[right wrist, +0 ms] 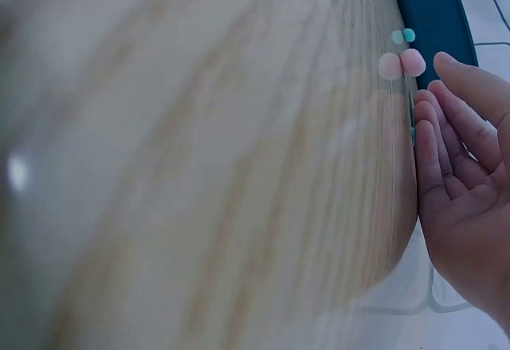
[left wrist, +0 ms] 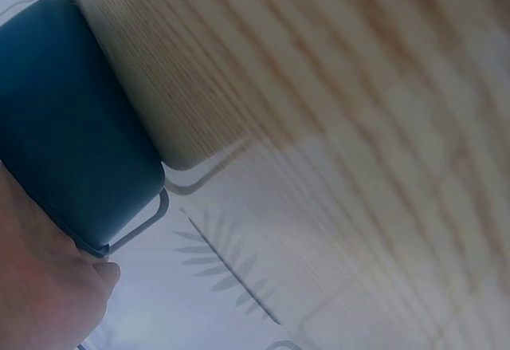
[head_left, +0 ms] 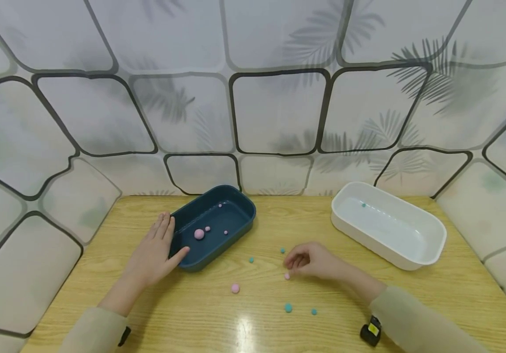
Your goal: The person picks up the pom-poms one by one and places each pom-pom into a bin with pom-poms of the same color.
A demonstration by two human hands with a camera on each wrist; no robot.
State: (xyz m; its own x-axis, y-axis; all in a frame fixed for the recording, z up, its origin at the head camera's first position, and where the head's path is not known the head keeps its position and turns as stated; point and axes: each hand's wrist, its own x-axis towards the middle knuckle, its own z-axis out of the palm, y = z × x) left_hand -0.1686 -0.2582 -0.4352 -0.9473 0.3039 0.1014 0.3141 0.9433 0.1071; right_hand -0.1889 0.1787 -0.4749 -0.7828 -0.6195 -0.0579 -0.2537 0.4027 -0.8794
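Note:
My left hand (head_left: 153, 255) rests at the left end of a dark blue tray (head_left: 239, 230), with straight fingers along the rim and the thumb over the near corner. Inside that tray lie several pink balls, the largest a pink ball (head_left: 199, 234). Low over the table, my right hand (head_left: 316, 262) has its fingertips right at a small pink ball (head_left: 287, 276). Its thumb (right wrist: 470, 83) and fingers stand apart in the right wrist view, with nothing between them. A larger pink ball (head_left: 235, 288) sits on the table between the hands.
Around the right hand are several teal balls, including a larger teal ball (head_left: 288, 308) and a small teal ball (head_left: 282, 250). A white tray (head_left: 424, 257) at the right contains one teal ball (head_left: 364, 205). Beside the right sleeve is a black device (head_left: 371, 332). Patterned panels enclose the wooden table (head_left: 182, 314).

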